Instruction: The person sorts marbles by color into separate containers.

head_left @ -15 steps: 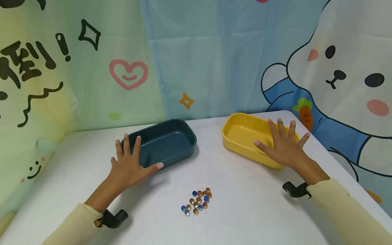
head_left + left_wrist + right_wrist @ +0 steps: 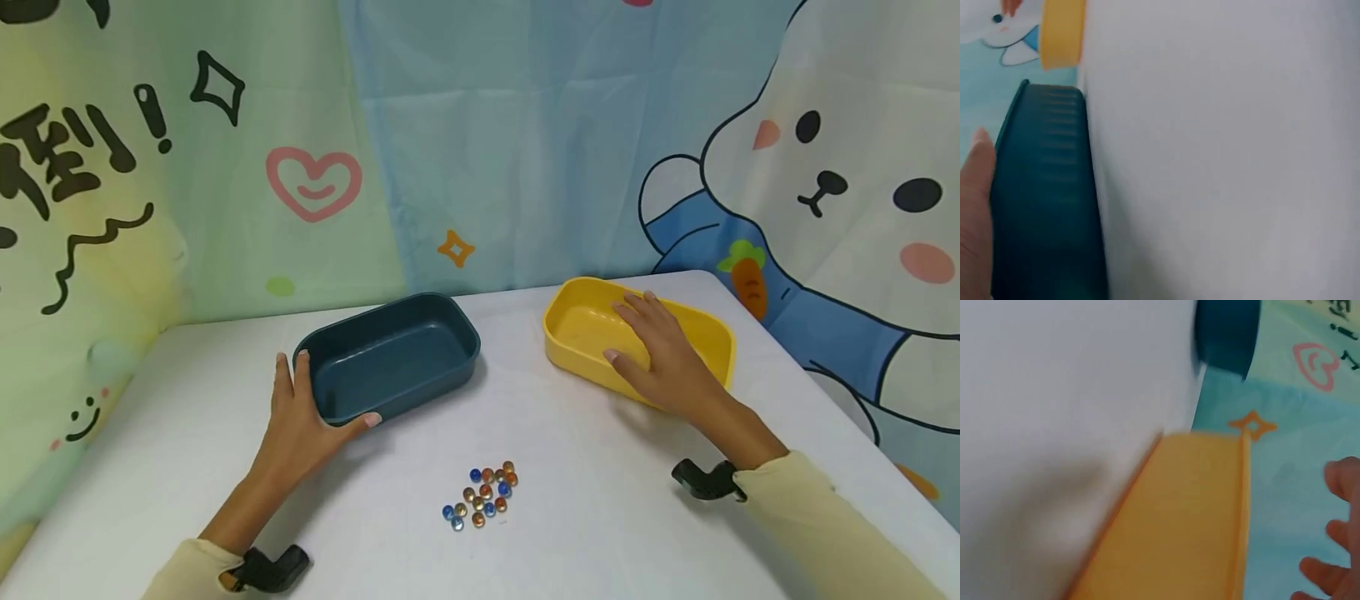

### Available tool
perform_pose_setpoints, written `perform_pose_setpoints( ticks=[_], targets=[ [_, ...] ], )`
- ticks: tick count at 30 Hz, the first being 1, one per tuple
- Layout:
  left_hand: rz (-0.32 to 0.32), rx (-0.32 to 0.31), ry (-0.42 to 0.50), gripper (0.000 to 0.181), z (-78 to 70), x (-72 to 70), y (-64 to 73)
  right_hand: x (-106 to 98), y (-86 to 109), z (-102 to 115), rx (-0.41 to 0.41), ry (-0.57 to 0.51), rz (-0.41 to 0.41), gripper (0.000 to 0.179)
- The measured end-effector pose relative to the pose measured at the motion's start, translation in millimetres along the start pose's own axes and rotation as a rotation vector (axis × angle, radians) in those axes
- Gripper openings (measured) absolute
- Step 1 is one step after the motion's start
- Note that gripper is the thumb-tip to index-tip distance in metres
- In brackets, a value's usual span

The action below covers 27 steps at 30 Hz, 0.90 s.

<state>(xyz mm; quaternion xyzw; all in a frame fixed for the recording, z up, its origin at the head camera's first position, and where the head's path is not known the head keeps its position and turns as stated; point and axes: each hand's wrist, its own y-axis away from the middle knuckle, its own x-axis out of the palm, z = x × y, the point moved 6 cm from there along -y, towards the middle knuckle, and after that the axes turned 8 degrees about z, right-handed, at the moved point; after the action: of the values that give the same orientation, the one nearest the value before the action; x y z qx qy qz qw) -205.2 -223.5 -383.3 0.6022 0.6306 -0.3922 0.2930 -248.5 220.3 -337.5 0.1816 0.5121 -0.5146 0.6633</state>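
Two long axes slanting: teal tray (image 2: 393, 362) far-right, yellow tray (image 2: 588, 325) near-right; left hand (image 2: 300, 423), right hand (image 2: 671, 367) loose.

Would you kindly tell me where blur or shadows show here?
Head view: mostly crisp, with soft shadows on the white tabletop; left wrist view: the teal rectangular tray looks slightly soft; right wrist view: the yellow rectangular tray is blurred, a hazy shadow at left.

From afar I am seeing the left tray (image 2: 397, 358) and right tray (image 2: 581, 325) sitting apart on the table (image 2: 562, 483), marbles (image 2: 486, 492) lying before them, a backdrop (image 2: 510, 150) hanging behind, the left hand (image 2: 303, 429) being at the left tray's left end, the right hand (image 2: 671, 362) over the right tray.
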Motion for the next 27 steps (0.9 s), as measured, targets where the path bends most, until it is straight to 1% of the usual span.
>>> perform_pose_setpoints(
  ticks=[3,5,8,10,12,16,22,27],
  targets=[
    [0.018,-0.021,0.079,0.127,4.3,5.8,0.8,3,2.7,14,-0.087,-0.072,-0.064,0.057],
    [0.022,-0.027,0.109,0.128,5.6,7.7,1.1,6,4.3,23,-0.133,-0.101,-0.09,0.053],
    [0.024,-0.021,0.136,0.129,6.1,9.2,1.0,13,5.7,35,-0.172,-0.162,-0.072,0.044],
    [0.031,-0.019,0.144,0.128,6.2,9.5,0.6,19,6.3,42,-0.175,-0.241,-0.022,0.035],
    [0.044,-0.023,0.146,0.128,6.4,9.7,0.1,27,6.7,47,-0.166,-0.331,0.045,0.028],
    [0.075,-0.04,0.145,0.126,6.3,9.5,-1.5,43,7.2,57,-0.138,-0.481,0.175,0.02],
    [0.1,-0.049,0.152,0.125,5.8,9.0,-4.3,65,6.0,71,-0.168,-0.598,0.317,0.019],
    [0.104,-0.034,0.167,0.124,6.4,10.5,-4.3,82,8.5,80,-0.194,-0.642,0.431,0.02]
  ],
)
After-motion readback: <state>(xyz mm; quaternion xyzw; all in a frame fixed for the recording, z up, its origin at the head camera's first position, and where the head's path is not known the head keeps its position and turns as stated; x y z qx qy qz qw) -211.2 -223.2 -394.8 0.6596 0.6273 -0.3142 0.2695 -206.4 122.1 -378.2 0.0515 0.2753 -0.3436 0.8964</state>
